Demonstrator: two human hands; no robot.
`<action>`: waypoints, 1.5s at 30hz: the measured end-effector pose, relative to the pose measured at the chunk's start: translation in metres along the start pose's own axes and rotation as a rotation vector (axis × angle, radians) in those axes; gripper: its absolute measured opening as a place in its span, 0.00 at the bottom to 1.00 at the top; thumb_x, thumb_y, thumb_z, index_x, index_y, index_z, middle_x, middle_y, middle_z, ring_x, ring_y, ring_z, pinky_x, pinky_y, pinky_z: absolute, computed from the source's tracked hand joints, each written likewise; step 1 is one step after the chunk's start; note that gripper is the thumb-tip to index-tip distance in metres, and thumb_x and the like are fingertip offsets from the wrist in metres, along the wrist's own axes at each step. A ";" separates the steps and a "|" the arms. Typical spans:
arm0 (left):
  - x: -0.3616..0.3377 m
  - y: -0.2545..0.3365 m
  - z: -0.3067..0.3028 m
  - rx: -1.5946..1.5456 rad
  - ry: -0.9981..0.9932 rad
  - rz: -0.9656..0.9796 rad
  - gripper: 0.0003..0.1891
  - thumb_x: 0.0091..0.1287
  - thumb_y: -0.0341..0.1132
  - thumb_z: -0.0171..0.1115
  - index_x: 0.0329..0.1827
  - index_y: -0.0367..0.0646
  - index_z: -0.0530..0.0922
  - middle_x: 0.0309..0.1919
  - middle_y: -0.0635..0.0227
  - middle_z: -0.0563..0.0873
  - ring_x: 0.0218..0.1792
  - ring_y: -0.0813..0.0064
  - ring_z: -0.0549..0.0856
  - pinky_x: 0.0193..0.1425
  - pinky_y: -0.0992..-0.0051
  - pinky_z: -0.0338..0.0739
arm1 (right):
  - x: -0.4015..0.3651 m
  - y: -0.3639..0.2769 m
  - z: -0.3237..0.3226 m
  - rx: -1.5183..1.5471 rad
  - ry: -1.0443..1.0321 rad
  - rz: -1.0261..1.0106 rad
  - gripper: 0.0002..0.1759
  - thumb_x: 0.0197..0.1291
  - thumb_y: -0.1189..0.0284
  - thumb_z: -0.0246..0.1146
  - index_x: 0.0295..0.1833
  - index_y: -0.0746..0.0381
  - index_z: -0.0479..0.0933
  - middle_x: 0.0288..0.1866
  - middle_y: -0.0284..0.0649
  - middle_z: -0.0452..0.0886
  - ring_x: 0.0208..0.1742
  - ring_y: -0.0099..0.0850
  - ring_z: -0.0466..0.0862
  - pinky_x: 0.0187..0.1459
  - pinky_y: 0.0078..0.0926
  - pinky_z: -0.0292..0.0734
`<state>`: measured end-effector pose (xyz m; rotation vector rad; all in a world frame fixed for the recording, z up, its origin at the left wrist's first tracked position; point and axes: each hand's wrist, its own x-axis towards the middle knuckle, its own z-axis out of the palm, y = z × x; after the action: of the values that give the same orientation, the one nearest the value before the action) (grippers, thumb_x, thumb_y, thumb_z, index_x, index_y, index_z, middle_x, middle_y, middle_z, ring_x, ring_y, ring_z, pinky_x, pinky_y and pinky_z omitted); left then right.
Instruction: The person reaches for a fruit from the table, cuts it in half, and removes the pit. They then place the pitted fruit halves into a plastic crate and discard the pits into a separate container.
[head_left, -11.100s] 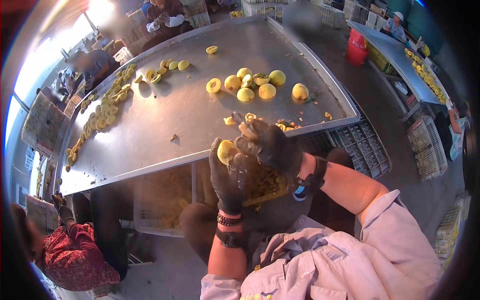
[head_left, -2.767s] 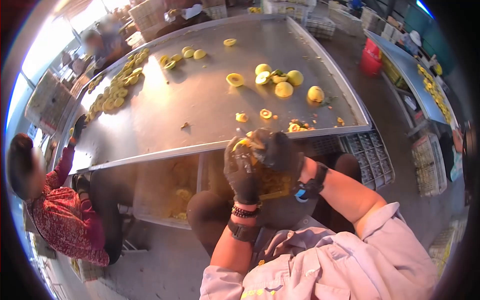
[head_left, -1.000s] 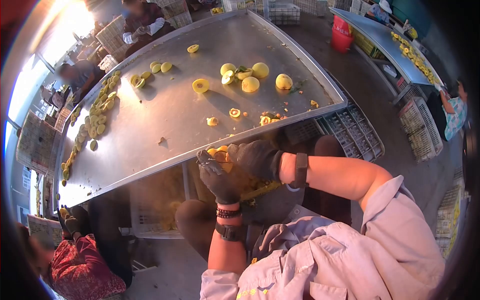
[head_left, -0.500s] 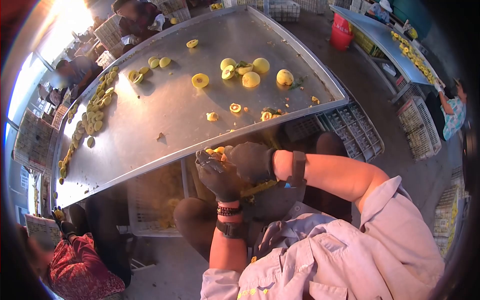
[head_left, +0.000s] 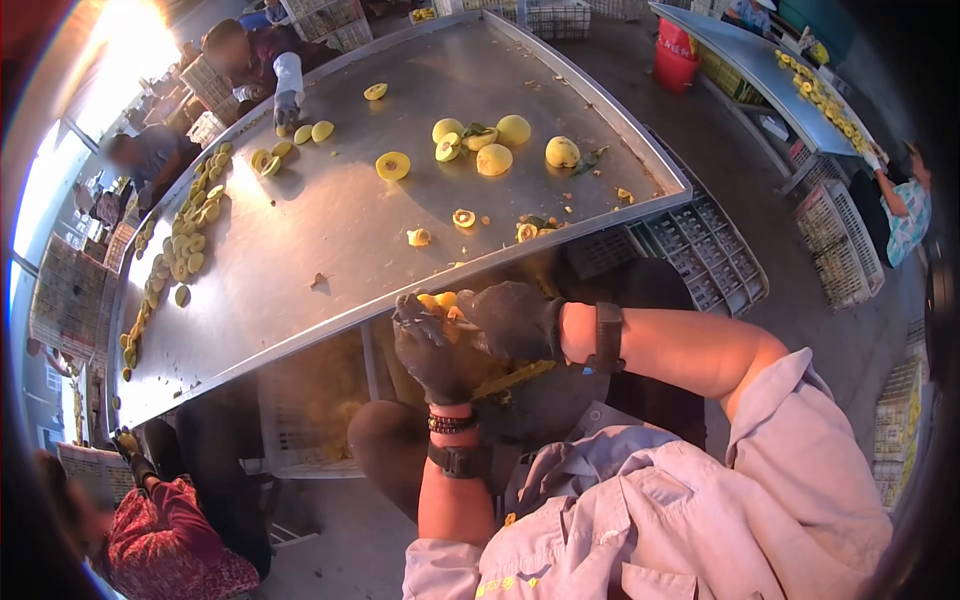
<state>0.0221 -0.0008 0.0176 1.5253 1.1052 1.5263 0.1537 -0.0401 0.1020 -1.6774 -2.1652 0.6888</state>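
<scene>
My left hand (head_left: 432, 355), in a dark glove, is closed around a piece of yellow peach (head_left: 437, 301) just below the near edge of the metal table (head_left: 330, 250). My right hand (head_left: 510, 320), also gloved, is curled against the same fruit from the right; anything inside its fingers is hidden. On the tabletop beyond my hands lie a pitted piece of peach (head_left: 419, 237), another with a reddish centre (head_left: 464, 218) and a small pile of scraps (head_left: 528, 231). Farther back are whole yellow peaches (head_left: 494, 160) and a cut half (head_left: 393, 166).
Many peach halves (head_left: 185, 250) line the table's left side. A co-worker's gloved hand (head_left: 287, 108) touches halves at the far edge. Crates stand under the table, including a grey one (head_left: 705, 255) at right. A person in red (head_left: 170, 540) sits at lower left.
A co-worker's gloved hand has reached onto the far edge of the table, to the peach halves there. My hands stay together on the fruit with only slight shifts; the view has moved slightly.
</scene>
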 end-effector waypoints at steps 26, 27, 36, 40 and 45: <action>0.006 0.015 -0.016 -0.425 -0.006 -0.448 0.26 0.72 0.59 0.42 0.50 0.42 0.71 0.40 0.65 0.79 0.39 0.72 0.81 0.41 0.76 0.78 | 0.004 0.043 0.029 0.026 0.047 0.024 0.17 0.54 0.62 0.63 0.44 0.63 0.72 0.36 0.52 0.81 0.42 0.51 0.81 0.42 0.46 0.74; 0.006 0.017 -0.014 -0.421 0.008 -0.393 0.25 0.72 0.58 0.44 0.50 0.42 0.71 0.40 0.65 0.79 0.40 0.71 0.80 0.43 0.75 0.78 | 0.008 0.038 0.030 0.120 0.161 -0.041 0.18 0.54 0.62 0.63 0.44 0.63 0.72 0.36 0.52 0.81 0.41 0.51 0.81 0.41 0.46 0.74; 0.016 -0.020 -0.093 -0.830 0.239 -0.377 0.26 0.69 0.45 0.54 0.63 0.37 0.65 0.58 0.54 0.75 0.50 0.68 0.80 0.52 0.73 0.78 | 0.073 0.032 -0.008 0.110 0.227 -0.151 0.14 0.55 0.64 0.62 0.41 0.62 0.74 0.37 0.53 0.81 0.39 0.51 0.81 0.40 0.44 0.75; 0.025 -0.005 -0.081 -0.985 0.103 -0.636 0.25 0.71 0.47 0.50 0.62 0.36 0.68 0.53 0.53 0.79 0.45 0.69 0.82 0.43 0.76 0.80 | 0.145 0.059 -0.046 -0.251 0.124 0.028 0.17 0.55 0.69 0.61 0.49 0.62 0.74 0.40 0.49 0.83 0.43 0.46 0.83 0.42 0.43 0.76; 0.037 0.026 -0.061 -0.812 -0.065 -0.725 0.27 0.73 0.51 0.48 0.60 0.34 0.70 0.47 0.54 0.82 0.38 0.72 0.83 0.31 0.80 0.79 | 0.250 0.091 -0.058 -0.358 0.181 0.183 0.17 0.54 0.69 0.62 0.51 0.59 0.74 0.42 0.47 0.83 0.46 0.45 0.83 0.44 0.41 0.77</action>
<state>-0.0388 0.0177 0.0598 0.5235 0.7220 1.1602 0.1922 0.2295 0.0895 -2.0467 -2.1152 0.1840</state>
